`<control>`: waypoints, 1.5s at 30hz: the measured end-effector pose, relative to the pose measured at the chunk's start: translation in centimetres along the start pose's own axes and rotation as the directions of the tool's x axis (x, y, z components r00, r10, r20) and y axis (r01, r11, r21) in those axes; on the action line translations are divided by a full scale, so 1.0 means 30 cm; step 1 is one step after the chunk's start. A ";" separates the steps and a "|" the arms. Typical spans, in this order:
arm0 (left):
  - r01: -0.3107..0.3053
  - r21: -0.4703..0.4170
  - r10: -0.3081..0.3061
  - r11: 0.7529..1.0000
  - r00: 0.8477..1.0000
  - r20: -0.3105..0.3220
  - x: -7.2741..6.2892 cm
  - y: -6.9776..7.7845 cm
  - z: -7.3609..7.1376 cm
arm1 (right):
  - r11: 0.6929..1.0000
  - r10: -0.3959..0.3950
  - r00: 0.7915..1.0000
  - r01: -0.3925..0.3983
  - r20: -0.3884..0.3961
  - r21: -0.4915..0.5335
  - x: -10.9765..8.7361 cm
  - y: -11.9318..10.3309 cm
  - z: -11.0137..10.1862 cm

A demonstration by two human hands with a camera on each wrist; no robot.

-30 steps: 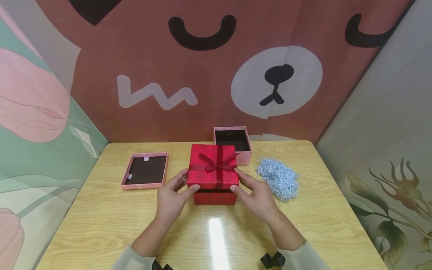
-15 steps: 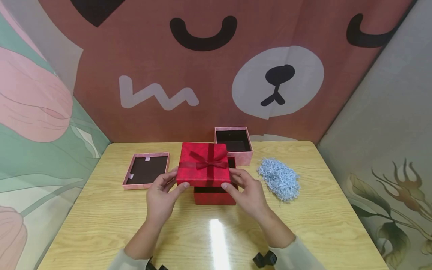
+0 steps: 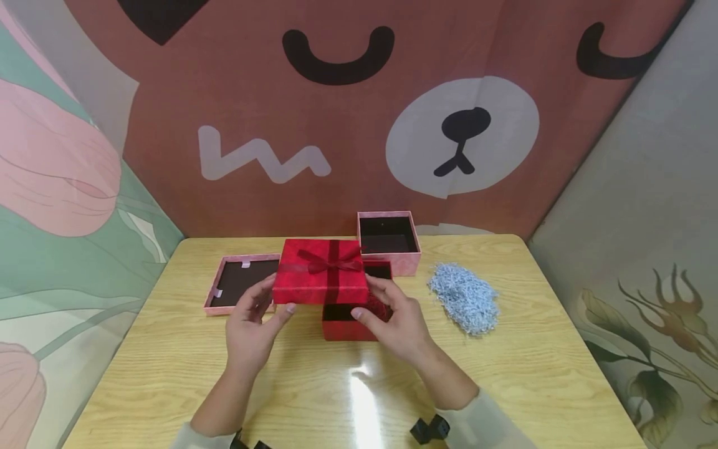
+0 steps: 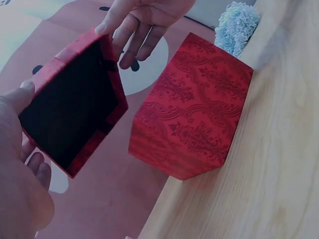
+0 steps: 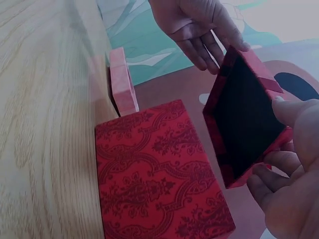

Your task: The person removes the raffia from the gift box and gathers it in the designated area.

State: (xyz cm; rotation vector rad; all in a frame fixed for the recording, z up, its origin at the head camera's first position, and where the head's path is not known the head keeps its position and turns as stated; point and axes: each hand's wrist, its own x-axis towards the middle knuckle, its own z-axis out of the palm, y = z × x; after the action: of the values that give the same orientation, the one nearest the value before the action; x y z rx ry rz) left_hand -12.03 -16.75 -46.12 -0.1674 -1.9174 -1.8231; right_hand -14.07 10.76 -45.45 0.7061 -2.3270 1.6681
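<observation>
A red gift-box lid (image 3: 303, 293) with a dark red ribbon bow is held in the air by both hands. My left hand (image 3: 248, 337) grips its left side and my right hand (image 3: 402, 325) grips its right side, thumbs at the near edge. In both wrist views the lid's dark inside (image 4: 70, 104) shows. Under and to the right of the lid, the red box base (image 3: 343, 328) stands uncovered on the table, partly hidden by the lid and right hand. Its patterned wall (image 5: 154, 174) fills much of the right wrist view.
A pink lid (image 3: 224, 310) lies inside up at the left, partly behind the red lid. Behind the red base stands an open pink box (image 3: 402, 265) with a dark interior. Pale blue shredded paper (image 3: 464, 298) lies at right on the wooden table (image 3: 493, 374), against a wall with printed cloth.
Both hands have lifted the red lid off its base and moved it to the left. The base has stayed put, and its dark opening now shows.
</observation>
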 end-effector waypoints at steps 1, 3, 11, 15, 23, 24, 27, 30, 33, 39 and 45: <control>-0.009 -0.010 0.009 1.000 1.000 0.014 0.002 0.001 -0.005 | 1.000 -0.002 1.000 0.002 0.009 0.000 0.001 -0.003 0.002; -0.019 -0.043 0.021 0.999 0.999 0.038 0.006 0.004 -0.015 | 1.000 -0.006 1.000 0.006 0.022 -0.004 0.002 -0.009 0.005; -0.030 -0.171 0.039 0.985 0.998 0.047 0.014 0.022 -0.044 | 0.998 -0.057 0.994 0.054 0.094 0.033 0.009 -0.022 0.026; -0.018 -0.183 0.024 0.983 0.999 0.031 0.015 0.029 -0.059 | 0.994 -0.112 0.988 0.110 0.105 0.029 0.011 -0.019 0.045; -0.076 -0.216 0.081 0.974 0.997 0.018 0.017 0.037 -0.095 | 0.990 -0.134 0.980 0.138 0.145 -0.017 0.005 -0.031 0.080; -0.089 -0.211 0.094 0.973 0.995 0.016 0.018 0.039 -0.100 | 0.991 -0.127 0.981 0.132 0.150 -0.024 0.004 -0.033 0.083; -0.123 -0.214 0.128 0.969 0.992 0.010 0.021 0.041 -0.116 | 0.990 -0.130 0.978 0.137 0.164 -0.035 0.002 -0.036 0.095; -0.124 -0.225 0.128 0.966 0.992 0.001 0.023 0.043 -0.133 | 0.985 -0.164 0.971 0.172 0.173 -0.031 0.005 -0.039 0.110; -0.135 -0.249 0.137 0.959 0.990 -0.008 0.022 0.038 -0.152 | 0.977 -0.200 0.964 0.210 0.178 -0.035 0.005 -0.041 0.124; -0.184 -0.295 0.184 0.938 0.983 -0.026 0.018 0.032 -0.190 | 0.962 -0.258 0.946 0.270 0.195 -0.037 0.001 -0.041 0.152; -0.106 -0.299 0.091 0.948 0.994 -0.063 0.005 0.042 -0.225 | 0.957 -0.282 0.937 0.291 0.206 -0.014 -0.003 -0.046 0.178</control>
State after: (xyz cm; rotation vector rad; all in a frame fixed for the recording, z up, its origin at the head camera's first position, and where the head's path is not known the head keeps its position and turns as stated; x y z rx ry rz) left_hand -9.89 -23.18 -44.98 -0.3120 -1.5588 -2.0233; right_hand -12.71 5.46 -46.20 1.1928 -2.2445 1.4709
